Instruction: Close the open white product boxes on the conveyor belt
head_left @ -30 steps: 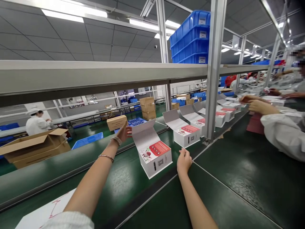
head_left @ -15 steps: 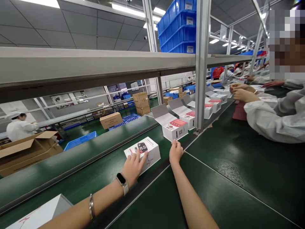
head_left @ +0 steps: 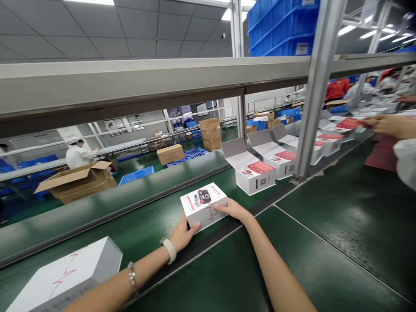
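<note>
A closed white carton [head_left: 204,204] with a picture of a monitor display on its lid sits on the green conveyor belt [head_left: 146,232]. My left hand [head_left: 182,232] grips its left end, thumb on the near side and the other fingers partly hidden behind the box. At its right end, my right hand [head_left: 234,209] holds the corner, with a finger lying along the near side. To the right stands an open carton [head_left: 255,177], lid raised, red-and-white printed matter on top. Another closed white carton [head_left: 69,271] with a red pulse line lies at the lower left, partly behind my left forearm.
A metal post [head_left: 320,91] rises beside the belt at right, under a long shelf [head_left: 156,80] crossing above. Blue crates [head_left: 282,30] are stacked on that shelf. More open cartons [head_left: 281,158] line the belt. A co-worker's hand [head_left: 386,125] touches red printed matter at far right.
My left hand has gone from the lid's top to the carton's left end. My right hand has moved from the belt edge onto the right end. The view has turned left.
</note>
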Available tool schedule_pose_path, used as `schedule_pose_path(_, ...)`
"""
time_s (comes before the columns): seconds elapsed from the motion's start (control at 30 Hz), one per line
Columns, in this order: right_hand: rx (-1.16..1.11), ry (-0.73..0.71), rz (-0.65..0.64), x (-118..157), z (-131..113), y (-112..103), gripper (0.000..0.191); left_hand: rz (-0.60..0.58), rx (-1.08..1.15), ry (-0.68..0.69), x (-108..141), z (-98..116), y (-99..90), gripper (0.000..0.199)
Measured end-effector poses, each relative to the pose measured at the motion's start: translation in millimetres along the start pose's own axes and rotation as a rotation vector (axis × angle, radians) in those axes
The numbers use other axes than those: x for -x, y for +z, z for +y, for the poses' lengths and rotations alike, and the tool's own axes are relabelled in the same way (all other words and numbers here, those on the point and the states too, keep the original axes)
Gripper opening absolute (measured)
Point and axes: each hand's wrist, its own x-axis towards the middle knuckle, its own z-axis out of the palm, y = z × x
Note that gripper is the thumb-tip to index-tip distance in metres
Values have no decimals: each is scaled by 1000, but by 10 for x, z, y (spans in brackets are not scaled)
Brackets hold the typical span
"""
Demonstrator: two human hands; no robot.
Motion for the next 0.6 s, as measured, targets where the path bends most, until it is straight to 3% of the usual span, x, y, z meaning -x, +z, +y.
schedule_pose_path(0.13,348,10,210,-76,-94,204,46,126,-37,-45,170,17,-86,55)
schedule_pose_path(0.23,550,-46,280,-92,-227,403,43,182,-58,-81,320,41,-362,55)
schedule_pose_path(0.33,551,-136,314,-60,-323,629,44,199,-33,-128,450,3,-653,57)
schedule_pose_path(0.5,368,-242,311,1,-357,962,46,58,192,-298,589,-183,-911,64)
schedule_pose_path(0.6,359,-241,262,3,-337,1044,50,-43,219,-341,638,-288,-1010,62)
